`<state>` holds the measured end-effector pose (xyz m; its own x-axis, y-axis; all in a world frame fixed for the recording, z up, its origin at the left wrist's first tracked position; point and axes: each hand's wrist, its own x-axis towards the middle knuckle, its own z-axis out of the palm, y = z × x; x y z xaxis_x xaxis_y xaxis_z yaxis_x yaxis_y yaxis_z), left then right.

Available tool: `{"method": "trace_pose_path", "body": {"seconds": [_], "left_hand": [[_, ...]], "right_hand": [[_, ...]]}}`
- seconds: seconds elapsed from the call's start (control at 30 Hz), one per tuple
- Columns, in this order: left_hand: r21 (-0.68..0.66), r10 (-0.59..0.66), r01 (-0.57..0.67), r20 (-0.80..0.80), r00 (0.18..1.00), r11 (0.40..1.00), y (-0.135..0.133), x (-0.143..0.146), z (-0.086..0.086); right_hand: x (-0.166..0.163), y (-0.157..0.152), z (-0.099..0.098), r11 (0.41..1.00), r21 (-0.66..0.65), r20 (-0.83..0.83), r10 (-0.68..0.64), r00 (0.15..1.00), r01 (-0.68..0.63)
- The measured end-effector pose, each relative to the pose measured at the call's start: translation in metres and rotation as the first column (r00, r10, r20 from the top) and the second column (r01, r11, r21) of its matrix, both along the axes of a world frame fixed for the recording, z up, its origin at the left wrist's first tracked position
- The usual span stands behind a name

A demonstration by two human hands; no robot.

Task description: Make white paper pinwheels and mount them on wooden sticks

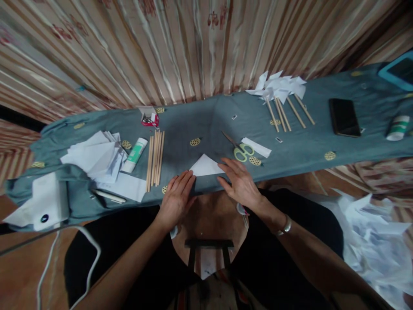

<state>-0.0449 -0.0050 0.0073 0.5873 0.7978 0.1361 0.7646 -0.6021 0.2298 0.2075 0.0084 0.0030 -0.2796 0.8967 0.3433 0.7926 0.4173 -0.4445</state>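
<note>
A white sheet of paper folded into a triangle [205, 166] lies at the table's front edge, its point facing away from me. My left hand [177, 196] rests flat with fingertips on the paper's left corner. At the right corner, my right hand [239, 181] lies with fingers stretched and thumb apart, touching the paper. Just beyond the right hand are green-handled scissors [242, 150] and a white paper strip [257, 147]. Several wooden sticks [155, 159] lie left of the triangle, beside a glue stick [134, 155].
Paper pinwheels on sticks [280, 88] lie at the back right, near a black phone [344, 116]. A stack of paper [93, 155], a pen [109, 196], a small red box [149, 118] and a white device [50, 200] are leftward. A bag of paper scraps [374, 241] stands at lower right.
</note>
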Motion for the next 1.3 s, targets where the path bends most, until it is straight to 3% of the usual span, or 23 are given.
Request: {"method": "trace_pose_path", "body": {"seconds": [0.23,0.5,0.6,0.7,0.8,0.93,1.03,1.2,1.3], "left_hand": [[0.029,-0.012,0.010,0.064,0.998,1.000,0.001,-0.002,-0.001],[0.001,0.003,-0.004,0.116,0.993,1.000,-0.002,-0.003,-0.003],[-0.032,0.056,-0.050,0.217,0.975,0.998,0.001,-0.002,-0.003],[-0.135,0.213,-0.173,0.398,0.892,0.976,0.011,0.002,-0.004],[-0.338,0.395,-0.235,0.559,0.729,0.911,0.025,0.009,-0.001],[-0.617,0.594,-0.123,0.657,0.465,0.778,0.040,0.018,0.013],[-0.730,0.682,-0.037,0.617,0.393,0.683,0.041,0.021,0.028],[-0.830,0.816,0.195,0.553,0.168,0.522,0.041,0.027,0.043],[-0.866,0.860,0.270,0.475,0.186,0.420,0.043,0.033,0.045]], "right_hand": [[-0.008,0.011,0.000,0.999,-0.047,-0.167,-0.030,0.986,0.023],[-0.013,0.014,0.008,0.947,-0.304,-0.365,-0.214,0.906,0.101],[-0.017,0.019,0.004,0.914,-0.399,-0.465,-0.264,0.845,0.066],[-0.020,0.025,-0.002,0.886,-0.464,-0.633,-0.313,0.708,-0.023],[-0.021,0.030,-0.001,0.874,-0.468,-0.747,-0.311,0.588,-0.132],[-0.022,0.034,0.008,0.858,-0.470,-0.789,-0.303,0.534,-0.208],[-0.020,0.038,0.014,0.863,-0.461,-0.806,-0.309,0.505,-0.207],[-0.014,0.046,0.026,0.878,-0.426,-0.811,-0.265,0.521,-0.218],[-0.015,0.047,0.034,0.872,-0.407,-0.807,-0.203,0.555,-0.273]]}}
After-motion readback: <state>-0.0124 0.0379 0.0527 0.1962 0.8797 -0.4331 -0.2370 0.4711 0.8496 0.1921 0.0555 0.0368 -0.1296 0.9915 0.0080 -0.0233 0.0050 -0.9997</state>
